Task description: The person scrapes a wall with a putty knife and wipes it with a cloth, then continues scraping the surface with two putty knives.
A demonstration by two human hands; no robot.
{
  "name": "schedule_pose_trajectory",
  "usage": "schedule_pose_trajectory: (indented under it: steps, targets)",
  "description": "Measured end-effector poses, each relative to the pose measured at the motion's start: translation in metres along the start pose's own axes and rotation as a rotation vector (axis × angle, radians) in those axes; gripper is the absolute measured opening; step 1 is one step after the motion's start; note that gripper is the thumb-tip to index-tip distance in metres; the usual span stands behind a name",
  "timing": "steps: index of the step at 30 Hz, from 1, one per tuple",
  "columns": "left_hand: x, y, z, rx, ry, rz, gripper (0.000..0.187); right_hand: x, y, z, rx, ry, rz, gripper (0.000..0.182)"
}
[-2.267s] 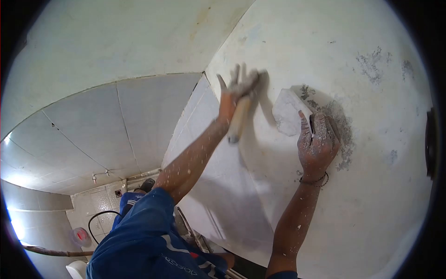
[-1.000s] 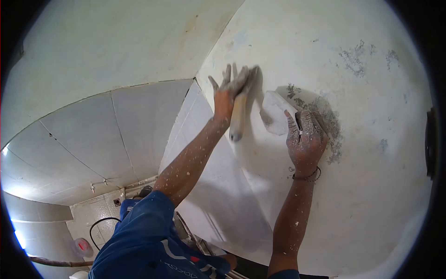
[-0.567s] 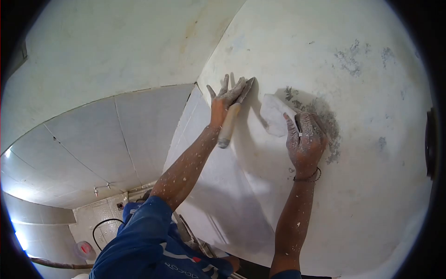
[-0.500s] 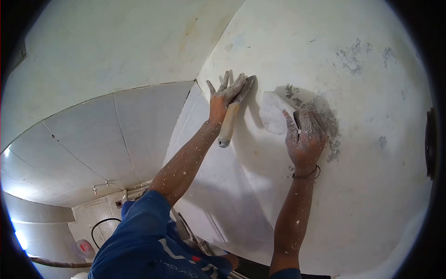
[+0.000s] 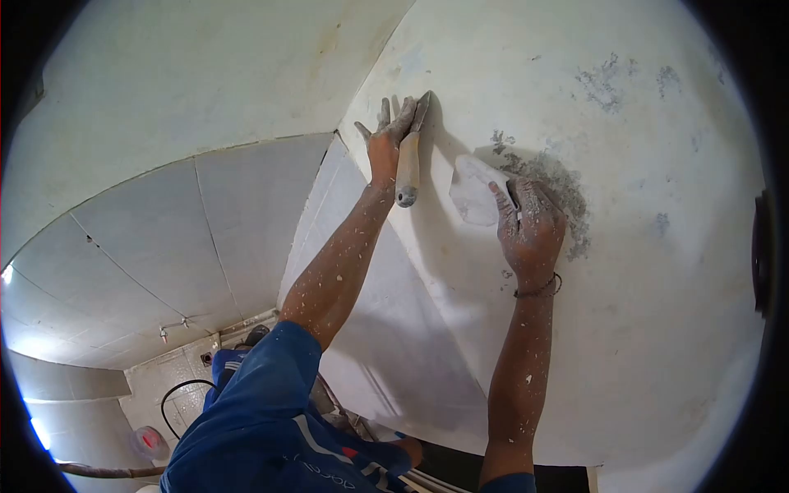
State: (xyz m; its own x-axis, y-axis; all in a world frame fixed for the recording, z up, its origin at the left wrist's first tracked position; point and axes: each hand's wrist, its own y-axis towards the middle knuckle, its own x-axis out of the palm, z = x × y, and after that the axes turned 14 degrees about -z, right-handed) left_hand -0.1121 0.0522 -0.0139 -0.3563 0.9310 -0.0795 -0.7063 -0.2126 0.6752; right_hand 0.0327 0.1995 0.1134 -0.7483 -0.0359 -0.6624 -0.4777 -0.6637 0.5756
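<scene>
We see a pale painted wall [image 5: 641,329] with a rough grey patch [image 5: 567,189], meeting grey tiles [image 5: 263,205] at a corner on the left; a tap [image 5: 163,333] sits low among them. White flecks dust both our forearms.

Our left hand [image 5: 383,154] has just shifted a little higher on the wall, and the trowel [image 5: 408,171] has swung closer to upright with it. That sets the blade's tip higher, above our fingers, while the sheet keeps much the same place against the patch.

The left hand lies near the corner with its fingers spread, the trowel held along its inner side, handle end down; how the thumb grips it is hidden from us. Our right hand [image 5: 534,228] is curled closed around the edge of a white sheet [image 5: 477,193], which juts out toward the left hand, beside the patch. We cannot tell what the sheet is made of. Trowel and sheet stand apart, both between our hands.
</scene>
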Motion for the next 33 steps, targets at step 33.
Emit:
schedule_pose_trajectory:
  steps: [33]
  targets:
    - [-0.014,0.004,0.032,-0.001,0.152,-0.162,0.052,-0.021,-0.008,-0.017,0.201,0.195,0.142,0.018]
